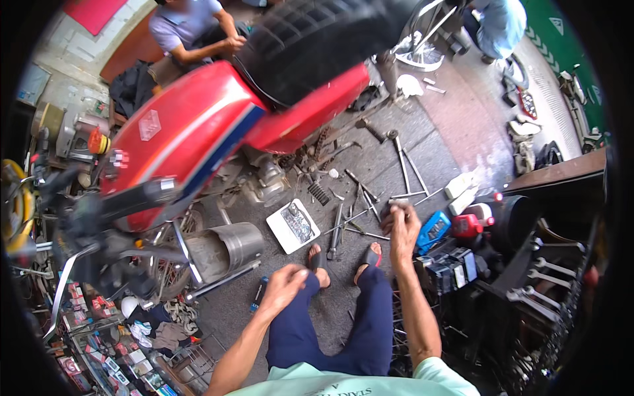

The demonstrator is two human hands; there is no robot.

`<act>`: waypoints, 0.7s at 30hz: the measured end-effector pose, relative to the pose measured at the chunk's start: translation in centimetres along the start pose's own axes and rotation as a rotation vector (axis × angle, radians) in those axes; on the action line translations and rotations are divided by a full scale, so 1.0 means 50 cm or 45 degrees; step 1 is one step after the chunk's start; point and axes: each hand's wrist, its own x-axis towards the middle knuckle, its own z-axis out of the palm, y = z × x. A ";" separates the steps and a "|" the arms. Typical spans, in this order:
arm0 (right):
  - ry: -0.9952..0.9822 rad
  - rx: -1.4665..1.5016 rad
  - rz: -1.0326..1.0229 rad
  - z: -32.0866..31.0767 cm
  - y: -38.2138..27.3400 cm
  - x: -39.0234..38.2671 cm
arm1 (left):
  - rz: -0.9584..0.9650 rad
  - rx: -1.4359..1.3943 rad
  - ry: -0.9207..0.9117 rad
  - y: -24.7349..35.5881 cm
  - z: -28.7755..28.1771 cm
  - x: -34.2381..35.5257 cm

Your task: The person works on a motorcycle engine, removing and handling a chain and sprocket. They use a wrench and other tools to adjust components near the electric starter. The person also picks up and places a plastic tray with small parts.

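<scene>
My left hand (284, 288) hovers above my left knee, its fingers curled together; whatever they might hold is hidden. Farther out, my right hand (401, 231) is closed above the tools, and something small and dark shows at its fingertips, too blurred to name. Beyond my feet lies a white tray (276, 229) with small metal parts in it. A wrench (337, 231) and several T-handled tools (404, 165) lie on the floor between the tray and my right hand. To the left stands a red motorcycle (191, 119) with a dark engine (264, 181).
Blue and red bottles (433, 231) and a battery (456, 269) stand at the right. Wrenches (555, 265) lie in a dark tool box there. Small boxes (119, 369) and rags (173, 323) fill the lower left. One person (188, 30) sits at the back; another (500, 30) bends at the far right.
</scene>
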 end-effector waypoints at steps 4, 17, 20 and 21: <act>-0.119 0.088 -0.114 -0.007 0.241 0.220 | 0.871 0.839 0.015 -0.086 0.111 0.353; -0.774 -0.173 -0.454 0.173 0.629 0.432 | 0.854 0.720 0.815 -0.463 0.057 0.633; -0.707 -0.203 -0.745 0.199 0.627 0.463 | 0.825 0.920 0.659 -0.493 0.060 0.633; -0.685 -0.185 -0.744 0.211 0.618 0.464 | 0.800 0.939 0.646 -0.497 0.057 0.633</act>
